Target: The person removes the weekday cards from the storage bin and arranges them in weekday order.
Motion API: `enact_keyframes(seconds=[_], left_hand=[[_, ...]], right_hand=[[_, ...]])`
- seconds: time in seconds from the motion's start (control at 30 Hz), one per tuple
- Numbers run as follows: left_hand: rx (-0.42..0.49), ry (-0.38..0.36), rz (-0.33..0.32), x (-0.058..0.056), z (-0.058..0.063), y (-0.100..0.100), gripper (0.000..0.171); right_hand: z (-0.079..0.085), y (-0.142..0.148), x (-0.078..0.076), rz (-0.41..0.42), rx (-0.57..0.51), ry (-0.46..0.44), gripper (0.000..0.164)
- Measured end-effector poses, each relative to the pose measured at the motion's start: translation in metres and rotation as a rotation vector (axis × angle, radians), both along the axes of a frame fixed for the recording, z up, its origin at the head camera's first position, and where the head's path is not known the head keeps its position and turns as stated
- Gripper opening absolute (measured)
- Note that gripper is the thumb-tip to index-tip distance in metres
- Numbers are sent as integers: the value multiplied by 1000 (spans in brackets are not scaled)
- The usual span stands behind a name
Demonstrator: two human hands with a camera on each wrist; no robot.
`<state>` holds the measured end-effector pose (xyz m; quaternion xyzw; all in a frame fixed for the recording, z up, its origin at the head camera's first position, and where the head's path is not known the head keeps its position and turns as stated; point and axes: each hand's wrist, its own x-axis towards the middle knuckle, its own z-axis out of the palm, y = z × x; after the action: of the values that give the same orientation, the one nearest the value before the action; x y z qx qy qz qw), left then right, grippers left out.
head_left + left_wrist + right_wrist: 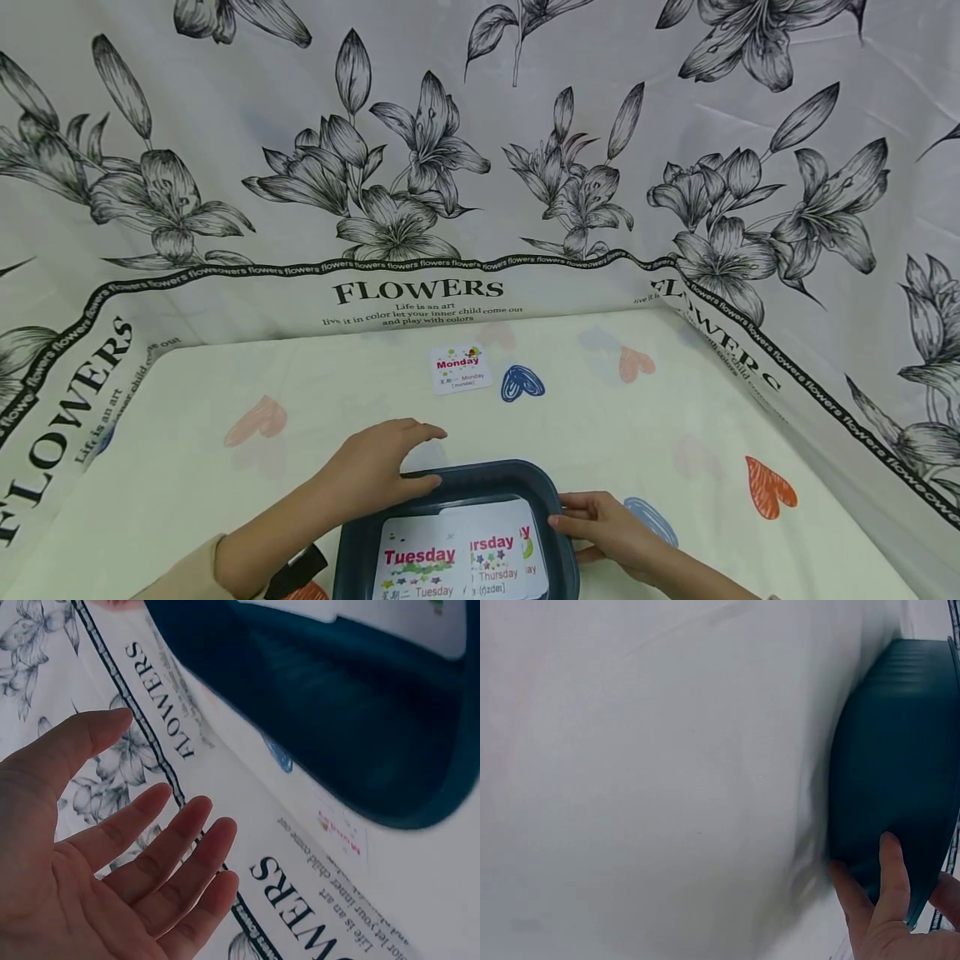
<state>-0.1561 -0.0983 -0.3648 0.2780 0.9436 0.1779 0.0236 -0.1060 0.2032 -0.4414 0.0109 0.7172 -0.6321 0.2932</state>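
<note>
Across the back and down both sides: a white curtain (502, 167) with black line drawings of lilies, a wavy black border of repeated "flowers" and, beneath, "FLOWERS" in capitals. In front, a table (592, 433) spread with cream, heart-printed cloth.

At bottom centre, on the person's side of the table, a dark blue tray (569, 571) with rounded corners and raised sides, cut off by the lower edge of the head view.

By the tray's far left corner, the left hand (375, 471), released, with fingers loosely extended and thumb at the rim; perhaps touching there, perhaps just above, hard to tell from this angle. At the tray's right side, the right hand (607, 531), grasping the tray, with thumb at the rim and fingers against the outer wall.

On the left forearm, a beige sleeve (183, 571).

In the tray, a white Tuesday card (420, 571) on the left, in pink lettering; beside it a Thursday card (495, 562), with the start of the word hidden. Beyond the tray, flat on the table, a Monday card (461, 379), apart from both hands.

Smaller still: a black strap (296, 575) at the left wrist, an orange heart (768, 490) at far right, and a blue heart (522, 383) just beside the Monday card.
</note>
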Motion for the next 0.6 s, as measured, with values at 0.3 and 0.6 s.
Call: enact_keyframes(seconds=[0.3, 0.6], left_hand=[[-26, -51, -124, 22, -20, 6, 49], [-199, -74, -189, 32, -50, 4, 59]], right_hand=[[-1, 1, 0, 6, -8, 3, 54], [-1, 0, 0, -1, 12, 0, 56]])
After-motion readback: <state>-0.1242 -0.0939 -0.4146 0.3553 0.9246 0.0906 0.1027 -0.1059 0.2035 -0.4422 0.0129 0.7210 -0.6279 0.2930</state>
